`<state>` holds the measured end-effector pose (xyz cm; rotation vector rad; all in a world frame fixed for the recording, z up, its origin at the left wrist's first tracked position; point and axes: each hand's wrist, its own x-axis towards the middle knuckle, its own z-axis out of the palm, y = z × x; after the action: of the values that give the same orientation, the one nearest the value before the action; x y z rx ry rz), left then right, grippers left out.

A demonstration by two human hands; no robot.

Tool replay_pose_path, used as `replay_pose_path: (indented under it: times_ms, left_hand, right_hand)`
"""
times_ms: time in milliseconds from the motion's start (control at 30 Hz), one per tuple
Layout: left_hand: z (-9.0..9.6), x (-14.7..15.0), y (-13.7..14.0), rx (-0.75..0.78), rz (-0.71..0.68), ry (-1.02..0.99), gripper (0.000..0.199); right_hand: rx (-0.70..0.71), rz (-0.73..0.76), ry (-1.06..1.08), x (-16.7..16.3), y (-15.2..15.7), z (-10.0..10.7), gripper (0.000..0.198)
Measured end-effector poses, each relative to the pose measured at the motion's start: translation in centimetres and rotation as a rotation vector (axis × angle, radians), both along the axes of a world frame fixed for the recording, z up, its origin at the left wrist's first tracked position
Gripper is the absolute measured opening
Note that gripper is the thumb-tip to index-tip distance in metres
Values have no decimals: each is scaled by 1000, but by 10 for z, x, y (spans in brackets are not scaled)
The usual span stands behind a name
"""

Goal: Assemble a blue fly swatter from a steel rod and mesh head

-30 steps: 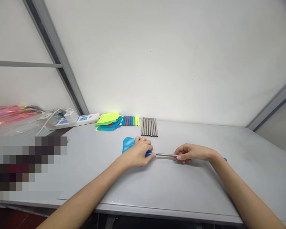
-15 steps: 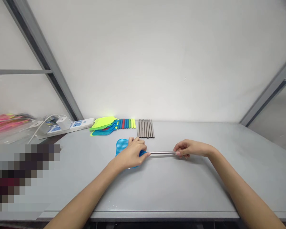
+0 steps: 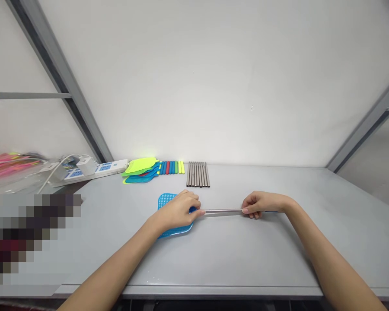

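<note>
My left hand [image 3: 183,209] is closed around the neck of a blue fly swatter head [image 3: 166,199], where a thin metal rod [image 3: 223,211] joins it. The perforated head shows above and below that hand, just over the table. Toward the right, my right hand [image 3: 255,205] pinches the rod between thumb and fingers. A strip of blue handle [image 3: 271,212] shows behind the right hand, in line with the rod; where it meets the rod is hidden.
Behind my hands lie several metal rods [image 3: 198,175] in a row, several coloured handles [image 3: 171,167], and a pile of yellow, green and blue swatter heads [image 3: 141,170]. A power strip [image 3: 112,166] with plugs stands at the left, beside plastic-wrapped pink items [image 3: 13,168].
The swatter has come slightly nearer to me, and more of its head's lower edge shows. My right hand has shifted a little right, and a blue handle now shows behind it.
</note>
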<state>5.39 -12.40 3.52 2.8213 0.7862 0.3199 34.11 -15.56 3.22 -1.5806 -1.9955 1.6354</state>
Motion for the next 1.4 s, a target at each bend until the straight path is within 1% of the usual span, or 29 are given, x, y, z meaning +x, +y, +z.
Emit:
replay_pose_path:
  times_ms: [133,267,433,533,733,933,1133,1400]
  left_hand:
    - [2,1,-4,-10,-16,-2,27]
    - [3,1,-6,4,-12,-10,25]
    - [0,2,-6,-34,-68,5,25]
    - [-5,4,-6,-34,-81,5,26]
    - [-15,4,-6,45,-64,-1,26]
    - [-13,4,-8,145,-46,12,25]
    - [-8,5,-11,169,-68,34,25]
    - [-6,6,-14,222,-73,34,23]
  right_hand:
    - [27,32,-43,1,0,3,34]
    - [63,12,-32,-1,-1,8,33]
    - [66,-2,-22,1,-1,10,32]
    - [83,5,-22,2,0,6,31]
    - [121,14,-16,-4,4,-5,29]
    - [85,27,29,-8,4,-8,32]
    - [48,42,57,-9,6,-10,34]
    - [-33,74,115,-12,5,-9,29]
